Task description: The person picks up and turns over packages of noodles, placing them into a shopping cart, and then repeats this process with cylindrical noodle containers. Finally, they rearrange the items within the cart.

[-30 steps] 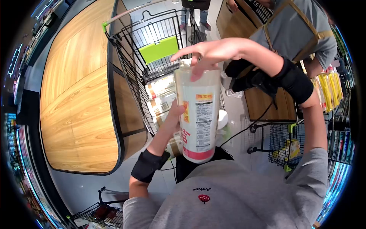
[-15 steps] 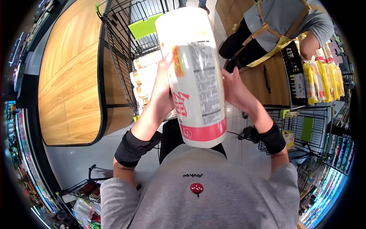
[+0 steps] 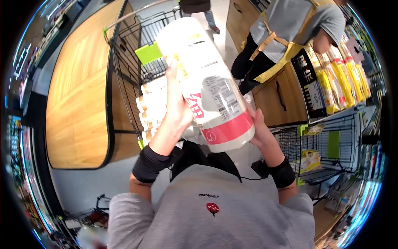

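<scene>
Between my hands is a large white cylindrical package (image 3: 213,89), tilted with its top leaning left. It has a pink-red band near its lower end, red characters and a printed grey text panel. My left hand (image 3: 178,99) grips its left side, thumb along the wrapper. Against its lower right side is my right hand (image 3: 260,129), its fingers partly hidden behind the package. Behind my left hand, several white packages with tan bands (image 3: 146,103) lie in a shopping cart (image 3: 124,66).
A rounded wooden counter (image 3: 81,103) stands on the left. At the upper right, a person in grey with a yellow apron (image 3: 282,33) is beside a display of yellow packages (image 3: 340,85). Another cart (image 3: 331,145) holds a yellow pack (image 3: 310,160) on the right.
The package has tilted further, its top moving left and its bottom right. My right hand has moved down along its side. The view has shifted, and another person's legs show more at the top.
</scene>
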